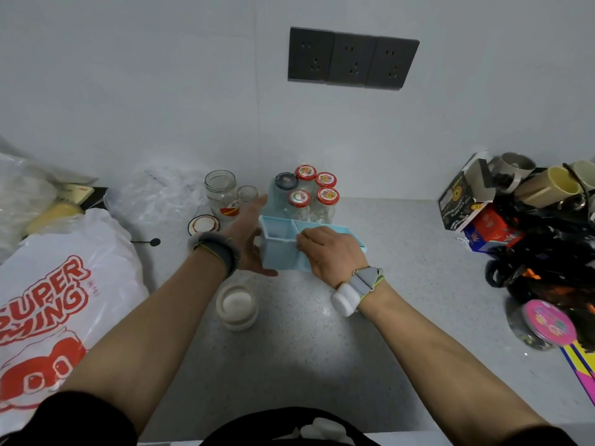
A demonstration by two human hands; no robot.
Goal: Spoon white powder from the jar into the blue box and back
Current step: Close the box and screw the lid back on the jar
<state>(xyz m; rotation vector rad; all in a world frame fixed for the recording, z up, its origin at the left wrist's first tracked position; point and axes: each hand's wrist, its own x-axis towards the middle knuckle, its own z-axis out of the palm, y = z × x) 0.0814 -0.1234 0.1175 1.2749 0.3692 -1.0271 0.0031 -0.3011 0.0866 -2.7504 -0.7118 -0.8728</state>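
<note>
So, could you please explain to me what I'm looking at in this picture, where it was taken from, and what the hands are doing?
There is no machine here: a person wears a camera on the head, so you look forward and down along both bare forearms. The left hand lies against the left end of the blue box, and the right hand grips the box's near edge, its fingers curled over the rim. The box has compartments and stands on a grey counter. In front of it, nearer the person, is an open jar of white powder. Behind the box stand several closed bottles with red caps and an empty glass jar. A printed plastic bag lies at the left.
</note>
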